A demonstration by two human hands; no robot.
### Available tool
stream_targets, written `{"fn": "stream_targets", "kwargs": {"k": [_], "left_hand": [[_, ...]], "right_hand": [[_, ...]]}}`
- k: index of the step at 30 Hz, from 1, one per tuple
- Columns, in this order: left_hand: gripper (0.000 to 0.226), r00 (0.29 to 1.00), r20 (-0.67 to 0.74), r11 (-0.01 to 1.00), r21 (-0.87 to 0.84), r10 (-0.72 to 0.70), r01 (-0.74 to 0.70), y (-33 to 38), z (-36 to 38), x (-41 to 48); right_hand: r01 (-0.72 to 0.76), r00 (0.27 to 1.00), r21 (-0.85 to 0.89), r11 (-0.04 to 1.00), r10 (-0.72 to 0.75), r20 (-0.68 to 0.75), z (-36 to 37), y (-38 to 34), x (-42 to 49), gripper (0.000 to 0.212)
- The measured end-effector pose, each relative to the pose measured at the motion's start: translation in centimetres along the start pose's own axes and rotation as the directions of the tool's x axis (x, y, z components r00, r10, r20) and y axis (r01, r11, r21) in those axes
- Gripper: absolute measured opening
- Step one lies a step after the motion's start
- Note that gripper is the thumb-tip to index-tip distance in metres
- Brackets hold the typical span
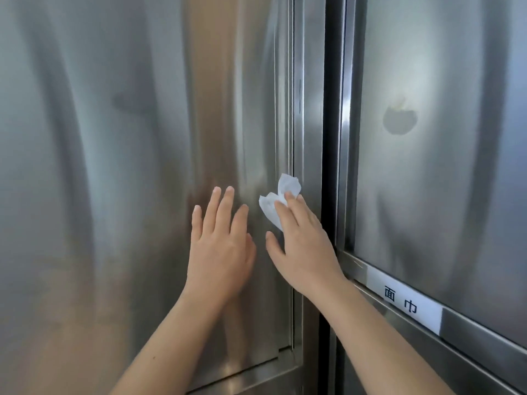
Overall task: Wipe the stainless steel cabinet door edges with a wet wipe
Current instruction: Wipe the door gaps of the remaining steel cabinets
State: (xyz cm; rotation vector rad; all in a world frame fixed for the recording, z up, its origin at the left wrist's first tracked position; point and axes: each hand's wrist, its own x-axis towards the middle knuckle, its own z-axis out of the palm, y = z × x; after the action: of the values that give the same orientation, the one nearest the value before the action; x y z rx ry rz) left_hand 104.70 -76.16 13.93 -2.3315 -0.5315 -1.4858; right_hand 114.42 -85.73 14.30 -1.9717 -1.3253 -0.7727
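A tall stainless steel cabinet door [114,166] fills the left of the view, with its raised right edge strip [309,124] running top to bottom. My right hand [302,240] presses a crumpled white wet wipe [278,199] flat against the door just left of that edge strip, fingers over the wipe. My left hand [221,246] lies flat on the door panel beside it, fingers spread, holding nothing.
A dark vertical gap [330,138] separates this door from a second steel door [442,138] on the right. That door carries a white label [402,302] with two printed characters on its lower frame and a dark round smudge [399,119] higher up.
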Motion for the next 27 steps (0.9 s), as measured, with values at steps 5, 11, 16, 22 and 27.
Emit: {"fn": "stream_targets", "kwargs": {"k": [5,11,16,22,27], "left_hand": [[0.046,0.999,-0.021,0.998,0.033,0.046,-0.045,-0.9,-0.5,2.8],[0.048,0.993,-0.044,0.991,0.085,0.112,-0.108,-2.5,-1.2,6.6],[0.056,0.992,-0.048,0.982,0.154,0.117,-0.108,-4.5,-1.3,10.0],[0.059,0.986,-0.096,0.966,0.235,0.137,-0.112,-6.4,-1.9,14.7],[0.059,0.979,-0.082,0.946,0.285,0.185,-0.155,-5.9,-1.9,18.4]], "right_hand": [[0.046,0.996,-0.03,0.998,-0.048,-0.076,-0.1,-0.5,2.3,0.055],[0.088,0.992,-0.105,0.991,-0.097,-0.086,-0.5,-0.6,6.2,0.061],[0.108,0.983,-0.14,0.984,-0.127,-0.135,-0.8,-0.4,9.7,0.061],[0.184,0.932,-0.157,0.97,-0.223,-0.285,-1.8,-1.1,13.6,0.062],[0.162,0.94,-0.21,0.964,-0.215,-0.264,-2.4,-1.1,16.7,0.062]]}}
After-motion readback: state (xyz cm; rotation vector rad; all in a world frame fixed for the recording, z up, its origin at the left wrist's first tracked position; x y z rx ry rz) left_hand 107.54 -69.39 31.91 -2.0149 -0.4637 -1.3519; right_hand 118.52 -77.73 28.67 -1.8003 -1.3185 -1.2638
